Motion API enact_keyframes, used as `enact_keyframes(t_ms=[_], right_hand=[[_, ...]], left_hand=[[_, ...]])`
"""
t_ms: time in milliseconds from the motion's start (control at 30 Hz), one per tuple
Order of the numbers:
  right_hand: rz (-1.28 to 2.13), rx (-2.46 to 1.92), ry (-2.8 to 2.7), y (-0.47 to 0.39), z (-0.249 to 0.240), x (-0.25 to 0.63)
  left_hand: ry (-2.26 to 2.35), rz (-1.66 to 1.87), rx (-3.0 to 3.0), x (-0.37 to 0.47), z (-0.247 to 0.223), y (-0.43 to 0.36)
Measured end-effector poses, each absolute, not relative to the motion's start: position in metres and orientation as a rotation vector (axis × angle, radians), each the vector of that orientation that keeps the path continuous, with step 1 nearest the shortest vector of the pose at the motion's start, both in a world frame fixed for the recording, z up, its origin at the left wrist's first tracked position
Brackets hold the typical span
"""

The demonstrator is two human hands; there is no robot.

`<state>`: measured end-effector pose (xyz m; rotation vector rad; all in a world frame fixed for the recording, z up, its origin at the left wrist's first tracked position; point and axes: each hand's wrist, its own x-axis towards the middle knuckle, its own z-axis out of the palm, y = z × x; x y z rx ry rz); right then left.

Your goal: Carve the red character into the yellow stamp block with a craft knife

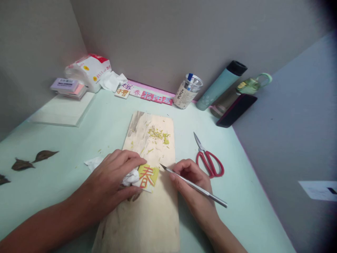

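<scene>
A small yellow-green tile [148, 178] with a red carved character lies on a wooden board [158, 218]. My left hand [118, 175] is closed around the tile's left side, with a crumpled white tissue [131, 177] between its fingers and thumb. In my right hand [193, 182] is a silver craft knife [200, 190], held like a pen, its blade pointing up and left, just right of the tile and apart from it. Yellow-green shavings [159, 135] are scattered on the board above the tile.
Red-handled scissors [210, 163] lie right of the board. Along the back stand a tissue pack [89, 72], carved tiles [155, 97], a pen cup [185, 95], a teal bottle [219, 88], a green-lidded bottle [229, 95] and a dark phone [237, 110]. Dried leaves [23, 164] lie left.
</scene>
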<state>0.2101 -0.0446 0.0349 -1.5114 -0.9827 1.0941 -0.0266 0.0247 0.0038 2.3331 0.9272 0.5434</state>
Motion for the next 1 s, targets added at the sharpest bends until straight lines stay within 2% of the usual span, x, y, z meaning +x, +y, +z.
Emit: enact_keyframes(t_ms=[1000], right_hand=[[0.992, -1.484, -0.975, -0.0426, 0.0435, 0.2126]], left_hand=[[0.910, 0.554, 2.307, -0.0277, 0.0016, 0.0271]])
